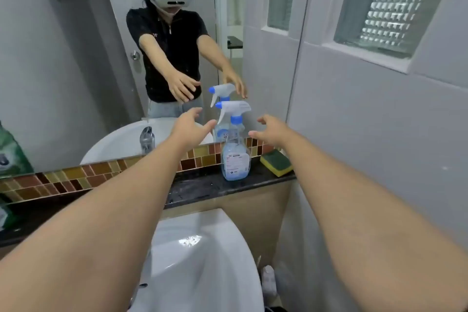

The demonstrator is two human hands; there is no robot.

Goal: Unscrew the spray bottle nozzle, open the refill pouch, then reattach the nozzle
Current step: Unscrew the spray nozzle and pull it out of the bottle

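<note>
Both hands open and empty, left hand (188, 126) and right hand (272, 129) either side of the spray bottle (235, 149) on the dark ledge (200, 187); label unreadable

A white washbasin (202, 261) sits at six o'clock, below a dark stone ledge (202, 189). On the ledge at three o'clock lies a yellow-and-green sponge (276, 162), against the grey wall. A band of brown mosaic tiles (76, 180) runs under the mirror (63, 71); a glass-block window (390, 2) fills two o'clock
</note>
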